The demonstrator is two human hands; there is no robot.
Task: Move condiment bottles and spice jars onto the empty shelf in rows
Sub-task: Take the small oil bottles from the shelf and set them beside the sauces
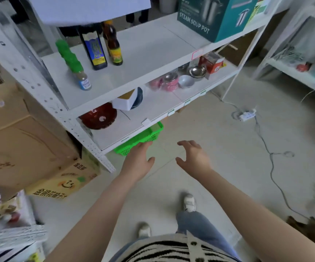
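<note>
On the white shelf (152, 53) stand a dark bottle with a blue label (94, 52) and an amber bottle with a yellow label (114, 47) side by side. A row of green-capped spice jars (72, 62) runs along the shelf's left side, the nearest showing a blue label. Below the rack, my left hand (138, 160) reaches toward the rim of a green plastic basket (143, 138) under the lowest shelf, fingers straight and touching its edge. My right hand (192, 157) hovers beside it over the floor, fingers spread, holding nothing.
A teal soup pot box (215, 16) fills the shelf's right end. Bowls and pink containers (173, 79) and a red lid (99, 116) lie on the shelf below. Cardboard boxes (20, 140) stand at left. A power strip and cable (247, 115) lie on the floor.
</note>
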